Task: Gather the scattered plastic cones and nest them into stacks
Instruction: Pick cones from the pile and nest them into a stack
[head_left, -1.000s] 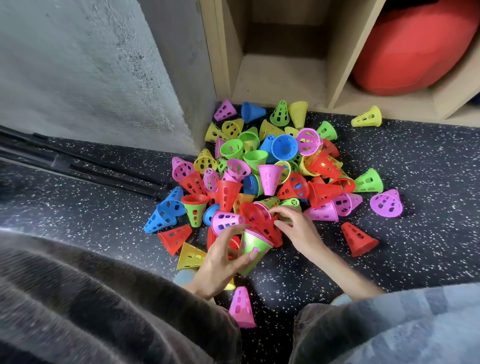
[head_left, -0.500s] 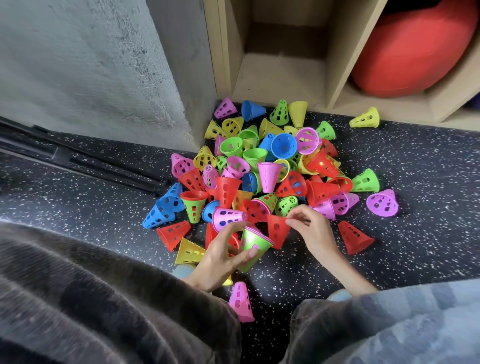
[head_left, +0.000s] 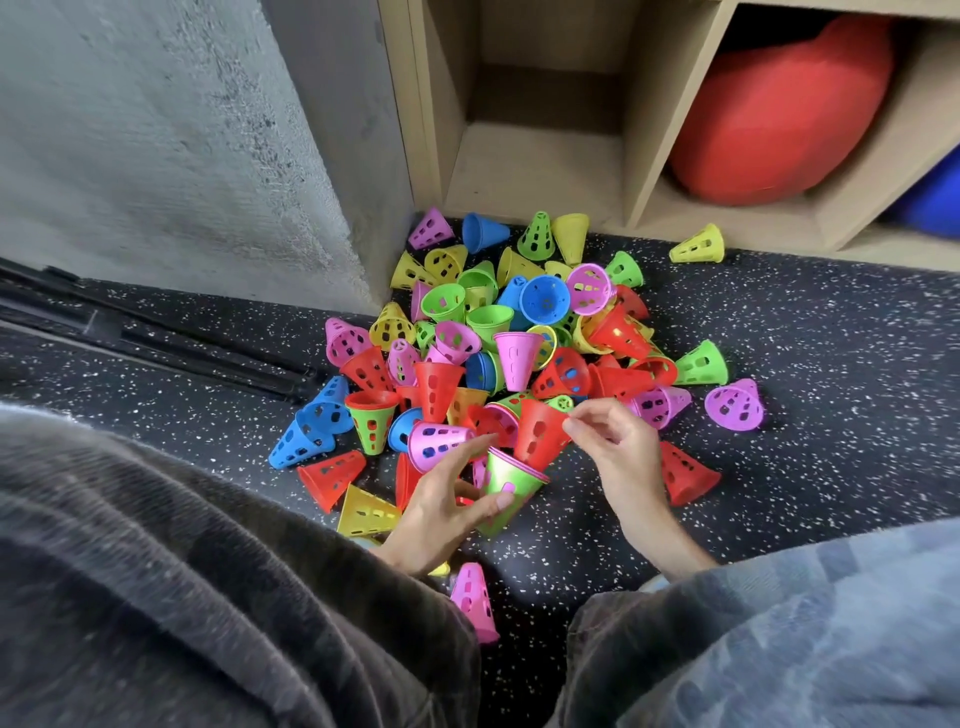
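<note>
A heap of several perforated plastic cones (head_left: 519, 338) in red, pink, green, yellow and blue lies on the dark speckled floor. My left hand (head_left: 441, 504) holds a small nested stack (head_left: 506, 491), green outside with a pink rim inside, mouth tilted up and to the right. My right hand (head_left: 608, 441) pinches the rim of a red cone (head_left: 537, 434), narrow end pointing down, just above the stack's mouth. Loose cones lie around: a red one (head_left: 685, 473) right of my right hand, a pink one (head_left: 474, 600) near my knees, a yellow one (head_left: 366, 512) by my left wrist.
A wooden shelf unit (head_left: 535, 171) stands behind the heap, with a red ball (head_left: 779, 109) in its right compartment. A grey concrete wall (head_left: 156, 145) rises at the left, with a black floor rail (head_left: 156, 343) beside it. A lone yellow cone (head_left: 698, 245) lies by the shelf.
My right hand picked a red cone out of the heap and lifted it over the stack held in my left hand. The left hand stayed almost still.
</note>
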